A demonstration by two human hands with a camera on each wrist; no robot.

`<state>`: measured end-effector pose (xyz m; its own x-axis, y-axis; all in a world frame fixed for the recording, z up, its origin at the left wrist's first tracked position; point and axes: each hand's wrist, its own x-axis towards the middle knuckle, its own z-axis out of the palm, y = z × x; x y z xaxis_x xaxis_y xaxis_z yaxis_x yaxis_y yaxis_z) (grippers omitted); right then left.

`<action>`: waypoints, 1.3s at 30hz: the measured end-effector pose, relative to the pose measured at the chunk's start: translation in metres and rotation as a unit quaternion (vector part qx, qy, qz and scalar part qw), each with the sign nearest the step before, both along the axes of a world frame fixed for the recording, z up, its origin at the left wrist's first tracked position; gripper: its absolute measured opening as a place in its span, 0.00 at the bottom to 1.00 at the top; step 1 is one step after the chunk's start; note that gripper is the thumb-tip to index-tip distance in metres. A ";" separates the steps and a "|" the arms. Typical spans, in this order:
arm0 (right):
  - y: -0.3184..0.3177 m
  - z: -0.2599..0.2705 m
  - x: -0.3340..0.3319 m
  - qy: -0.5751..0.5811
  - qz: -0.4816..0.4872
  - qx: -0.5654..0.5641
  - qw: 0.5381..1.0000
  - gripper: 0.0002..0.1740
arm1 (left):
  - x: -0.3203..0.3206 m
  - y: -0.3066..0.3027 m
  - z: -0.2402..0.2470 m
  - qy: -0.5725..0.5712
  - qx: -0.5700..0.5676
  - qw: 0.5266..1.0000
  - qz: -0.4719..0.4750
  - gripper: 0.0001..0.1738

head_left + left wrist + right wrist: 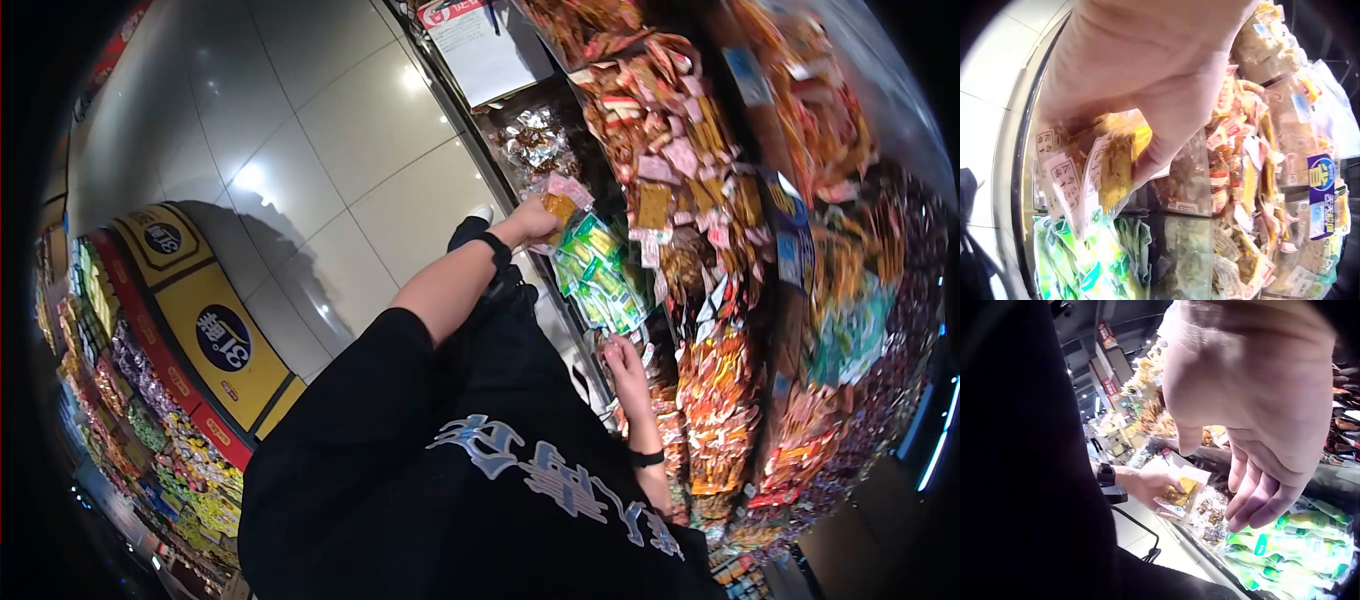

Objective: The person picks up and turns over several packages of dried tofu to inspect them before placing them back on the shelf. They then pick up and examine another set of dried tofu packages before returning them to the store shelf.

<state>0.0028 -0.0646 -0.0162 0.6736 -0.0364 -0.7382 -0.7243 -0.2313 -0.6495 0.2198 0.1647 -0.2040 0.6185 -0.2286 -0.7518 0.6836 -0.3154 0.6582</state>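
My left hand [532,220] pinches a few clear snack packets [1116,164] between thumb and fingers. They hold yellow-brown pieces and carry white and pink printed labels. In the left wrist view the packets stand upright at the edge of a bin, right above green-and-white packets [1088,259]. My right hand [1254,419] hangs loosely with bent fingers and nothing in its grasp. Its fingertips overlap the edge of the green packets [1291,547] in the right wrist view. In the head view my right hand [626,372] is near the lower end of that green pile.
Tiered bins of wrapped snacks [690,150] rise on the right. Silvery-brown packets [540,140] lie beyond my left hand, with a white paper-covered box [485,50] farther on. A yellow-and-red display stand [215,330] curves across the tiled floor [330,150].
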 end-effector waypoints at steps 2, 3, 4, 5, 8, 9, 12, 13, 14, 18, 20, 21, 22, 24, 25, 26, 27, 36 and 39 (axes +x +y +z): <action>0.007 -0.004 0.002 0.042 -0.054 -0.021 0.997 0.23 | 0.017 -0.017 -0.038 -0.041 0.002 0.999 0.003 0.29; 0.015 0.002 0.007 0.062 -0.072 -0.023 0.995 0.23 | 0.027 -0.029 -0.053 -0.023 -0.003 1.000 0.013 0.31; 0.018 0.002 0.007 0.075 -0.070 -0.041 0.994 0.22 | 0.037 -0.042 -0.069 -0.006 -0.007 1.000 0.023 0.34; 0.020 -0.001 0.006 0.080 -0.094 -0.040 0.992 0.21 | 0.042 -0.053 -0.080 0.012 -0.008 0.999 0.030 0.36; 0.036 0.003 0.014 0.123 -0.095 -0.074 0.985 0.21 | 0.069 -0.073 -0.065 0.039 -0.007 0.999 0.009 0.44; 0.040 -0.001 0.015 0.131 -0.103 -0.085 0.982 0.21 | 0.074 -0.084 -0.071 0.047 -0.023 0.999 0.013 0.42; 0.054 -0.002 0.026 0.139 -0.072 -0.095 0.983 0.20 | 0.084 -0.109 -0.082 0.094 -0.005 0.995 0.008 0.42; 0.057 -0.003 0.030 0.139 -0.059 -0.090 0.984 0.20 | 0.085 -0.113 -0.084 0.103 -0.009 0.994 0.018 0.43; 0.059 -0.003 0.033 0.139 -0.046 -0.084 0.986 0.20 | 0.084 -0.118 -0.085 0.112 -0.012 0.993 0.029 0.45; 0.058 -0.006 0.040 0.124 -0.028 -0.074 0.989 0.19 | 0.073 -0.123 -0.077 0.058 -0.009 0.997 0.055 0.55; 0.055 -0.009 0.041 0.125 -0.032 -0.073 0.989 0.19 | 0.067 -0.118 -0.068 0.015 0.026 0.998 0.055 0.55; 0.055 -0.008 0.042 0.125 -0.032 -0.072 0.989 0.19 | 0.063 -0.115 -0.064 -0.007 0.044 0.997 0.057 0.55; 0.055 -0.005 0.046 0.115 -0.002 -0.082 0.990 0.20 | 0.061 -0.110 -0.061 -0.006 0.032 0.998 0.057 0.55; 0.056 -0.002 0.051 0.117 0.016 -0.093 0.989 0.20 | 0.054 -0.105 -0.060 0.007 0.006 0.997 0.072 0.54; 0.054 -0.001 0.051 0.116 0.025 -0.099 0.988 0.21 | 0.050 -0.103 -0.059 0.012 -0.007 0.997 0.080 0.54; 0.049 -0.003 0.048 0.109 0.032 -0.102 0.988 0.21 | 0.045 -0.099 -0.057 0.007 -0.017 0.996 0.083 0.53; 0.044 -0.004 0.045 0.102 0.047 -0.098 0.989 0.21 | 0.040 -0.096 -0.056 0.001 -0.022 0.996 0.083 0.53; -0.013 -0.017 -0.018 0.009 0.160 -0.091 0.983 0.20 | -0.040 -0.089 -0.117 -0.200 -0.139 0.958 0.152 0.25; -0.043 -0.018 -0.050 -0.014 0.163 -0.028 0.986 0.21 | -0.099 -0.032 -0.035 -0.098 -0.135 0.974 0.156 0.21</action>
<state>-0.0473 -0.1080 -0.0345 0.6764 0.1460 -0.7219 -0.5874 -0.4844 -0.6483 0.1213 0.1327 -0.2391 0.8150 -0.1784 -0.5514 0.5715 0.0900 0.8156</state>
